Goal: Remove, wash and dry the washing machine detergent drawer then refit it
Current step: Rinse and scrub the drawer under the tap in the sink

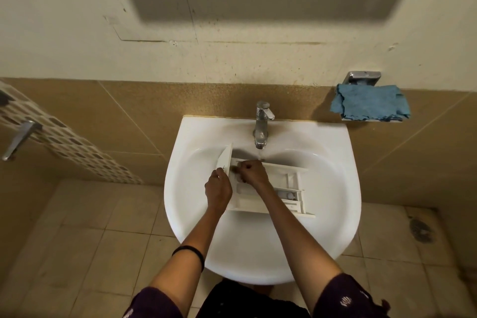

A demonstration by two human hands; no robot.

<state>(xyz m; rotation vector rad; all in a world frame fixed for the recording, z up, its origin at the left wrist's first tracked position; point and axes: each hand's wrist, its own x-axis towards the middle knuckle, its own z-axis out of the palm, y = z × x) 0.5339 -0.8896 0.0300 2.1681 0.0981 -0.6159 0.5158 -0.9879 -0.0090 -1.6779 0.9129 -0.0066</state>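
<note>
The white plastic detergent drawer (284,188) is held low inside the glossy white ceramic basin (335,188), toward its near-centre. Its long axis runs left to right across the bowl. The flat front panel is the left end and stands tilted up toward the basin's far-left rim, while the ribbed, partitioned rear end points at the right rim. The open compartments face upward.

The left hand (218,188) is clamped on the drawer at the front-panel end, fingers wrapped round the panel's near edge. The right hand (254,171) is just beside it, knuckles up and fingers curled down into the left compartment — whether they pinch anything there cannot be told.

A thin stream of water (259,155) falls from the chrome single-lever tap (262,124) at the basin's far edge, landing just beyond the drawer's far wall. A crumpled blue cloth (369,103) lies on a small chrome wall shelf (364,77) beyond the basin's far-right corner — well apart from the hands.
</note>
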